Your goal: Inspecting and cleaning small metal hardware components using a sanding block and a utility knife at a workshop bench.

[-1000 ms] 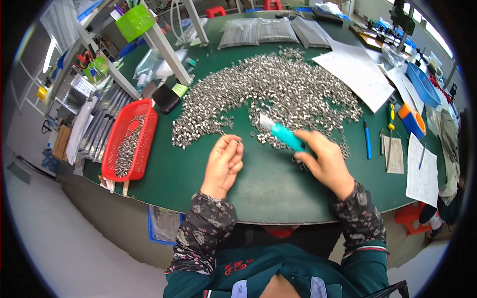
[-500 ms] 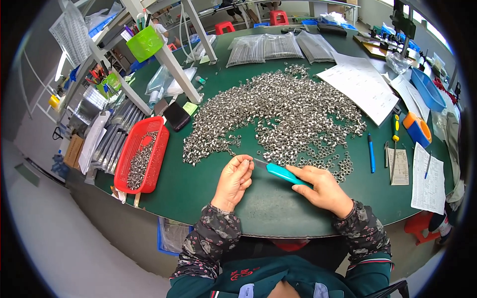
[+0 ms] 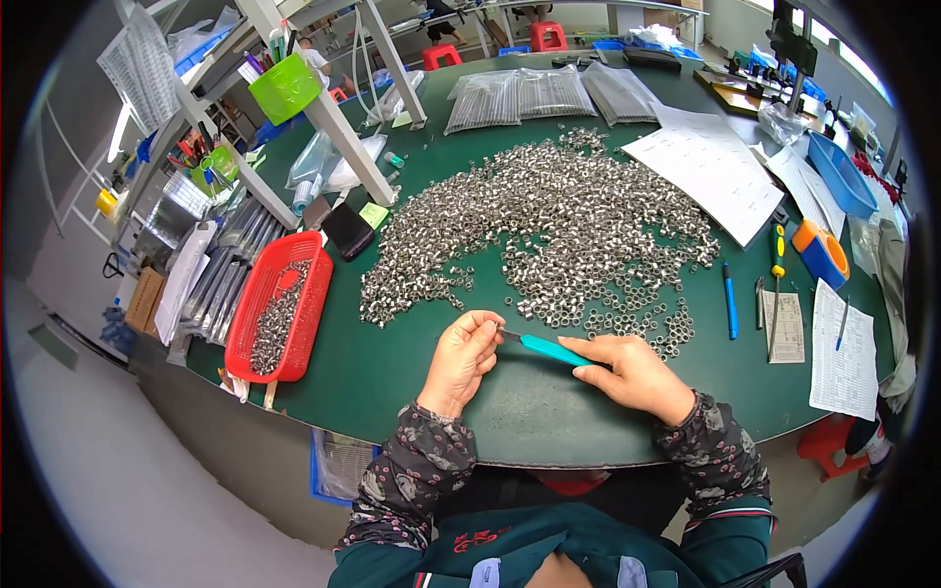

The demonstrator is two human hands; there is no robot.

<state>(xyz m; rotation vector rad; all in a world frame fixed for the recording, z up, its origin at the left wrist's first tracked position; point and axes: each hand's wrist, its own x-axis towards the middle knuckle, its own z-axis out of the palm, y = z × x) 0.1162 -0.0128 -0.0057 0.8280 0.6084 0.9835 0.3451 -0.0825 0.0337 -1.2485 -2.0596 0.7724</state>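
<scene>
My right hand (image 3: 637, 374) is closed round the teal handle of a utility knife (image 3: 552, 349). Its narrow blade points left and meets the fingertips of my left hand (image 3: 463, 361). Those fingers pinch a small metal ring (image 3: 500, 327), largely covered by the thumb and forefinger. Just beyond both hands spreads a wide heap of short silvery metal rings (image 3: 569, 216), with single ones scattered along its near edge. To the left, a red plastic basket (image 3: 321, 312) holds more small metal pieces.
Left of the heap are a black box (image 3: 348, 231) and a shelf leg (image 3: 358, 157). Bagged metal tubes (image 3: 485, 100) lie at the back. On the right are paper sheets (image 3: 711, 176), a blue pen (image 3: 731, 302), a yellow-handled screwdriver (image 3: 777, 253) and an orange-and-blue tape dispenser (image 3: 821, 253).
The knife has turned slightly in my right hand, its handle now showing narrower, and the blade sits closer against my left fingertips. My left hand has shifted only a little.
</scene>
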